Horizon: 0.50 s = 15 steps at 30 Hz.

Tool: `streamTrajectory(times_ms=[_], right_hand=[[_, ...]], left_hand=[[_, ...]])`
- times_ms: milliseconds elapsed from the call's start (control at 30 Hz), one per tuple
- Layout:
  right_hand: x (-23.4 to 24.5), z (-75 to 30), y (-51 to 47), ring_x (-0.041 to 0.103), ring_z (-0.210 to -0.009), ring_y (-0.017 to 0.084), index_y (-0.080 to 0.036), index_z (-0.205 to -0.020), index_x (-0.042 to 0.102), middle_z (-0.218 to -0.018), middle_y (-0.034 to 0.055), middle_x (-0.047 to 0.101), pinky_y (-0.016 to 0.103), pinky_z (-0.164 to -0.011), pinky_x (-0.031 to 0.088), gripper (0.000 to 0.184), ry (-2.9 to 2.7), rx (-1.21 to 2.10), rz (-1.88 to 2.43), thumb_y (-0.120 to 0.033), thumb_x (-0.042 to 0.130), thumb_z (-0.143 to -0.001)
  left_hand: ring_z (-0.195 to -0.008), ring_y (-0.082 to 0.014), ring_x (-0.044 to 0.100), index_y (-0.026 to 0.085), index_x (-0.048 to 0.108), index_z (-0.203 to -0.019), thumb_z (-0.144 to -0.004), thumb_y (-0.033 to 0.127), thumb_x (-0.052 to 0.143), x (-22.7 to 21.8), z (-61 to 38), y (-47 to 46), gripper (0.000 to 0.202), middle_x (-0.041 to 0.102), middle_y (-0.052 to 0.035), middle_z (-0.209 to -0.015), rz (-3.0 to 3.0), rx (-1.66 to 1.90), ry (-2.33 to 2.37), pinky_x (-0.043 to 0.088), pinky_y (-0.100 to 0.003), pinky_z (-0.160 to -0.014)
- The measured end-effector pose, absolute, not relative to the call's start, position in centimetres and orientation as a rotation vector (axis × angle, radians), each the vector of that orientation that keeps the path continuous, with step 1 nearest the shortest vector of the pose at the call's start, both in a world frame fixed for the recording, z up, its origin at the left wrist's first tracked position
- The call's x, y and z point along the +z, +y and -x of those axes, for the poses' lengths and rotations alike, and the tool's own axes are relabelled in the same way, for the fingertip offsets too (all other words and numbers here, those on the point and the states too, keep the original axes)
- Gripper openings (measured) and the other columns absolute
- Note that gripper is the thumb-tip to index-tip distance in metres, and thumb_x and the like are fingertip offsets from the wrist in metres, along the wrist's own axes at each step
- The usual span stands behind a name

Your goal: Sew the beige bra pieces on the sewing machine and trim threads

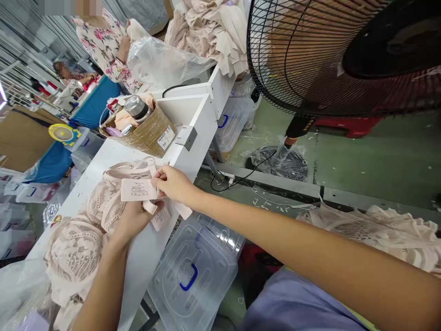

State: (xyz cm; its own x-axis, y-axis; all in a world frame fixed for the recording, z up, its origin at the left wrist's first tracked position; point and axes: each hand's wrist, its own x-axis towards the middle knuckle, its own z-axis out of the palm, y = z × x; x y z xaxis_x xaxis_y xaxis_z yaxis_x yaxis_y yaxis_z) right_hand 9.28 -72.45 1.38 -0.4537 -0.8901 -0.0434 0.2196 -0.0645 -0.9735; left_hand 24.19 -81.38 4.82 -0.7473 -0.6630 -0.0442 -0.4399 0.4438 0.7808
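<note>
The right hand (171, 183) is pinching a tag (138, 190), the left hand (130, 221) gripping a band (149, 207); at the tag's nine o'clock, a bra (99, 202) is lying on the tabletop (141, 257). Any finished attachment isn't showing.

I get bright, even light: a lamp (2, 96) glaring far left of the right hand (172, 184), highlights on clear plastic (229, 241) below it, soft background beyond.

I'm holding the right arm (292, 234) out nearly straight, the right hand (171, 184) pinching with thumb and curled forefinger; the left forearm (103, 285) is slanting upward, the left hand (135, 219) sitting just beside, fingertips hidden.
</note>
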Motion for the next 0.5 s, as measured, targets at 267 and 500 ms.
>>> streamTrajectory(times_ms=[267, 500], right_hand=[[2.1, -8.6, -71.6, 0.063, -0.059, 0.009, -0.018, -0.087, 0.055, -0.084, -0.0007, 0.065, 0.023, -0.060, 0.052, 0.006, 1.360, -1.616, 0.806, -0.018, 0.060, -0.090], [1.4, -8.9, -72.0, 0.062, -0.065, 0.010, -0.018, -0.086, 0.054, -0.082, -0.0017, 0.064, 0.026, -0.065, 0.051, 0.008, 1.399, -1.648, 0.887, -0.016, 0.061, -0.087]], left_hand=[[-0.063, -0.0224, 0.068, 0.017, 0.071, -0.092, -0.061, 0.023, 0.081, 4.9, -24.2, -83.2, 0.033, 0.073, -0.0054, -0.078, -1.238, -1.764, -1.916, 0.056, -0.031, -0.054], [-0.047, -0.0207, 0.063, 0.009, 0.070, -0.077, -0.060, 0.017, 0.076, 3.9, -24.2, -84.2, 0.020, 0.067, -0.0069, -0.060, -1.284, -1.833, -1.737, 0.051, -0.030, -0.044]])
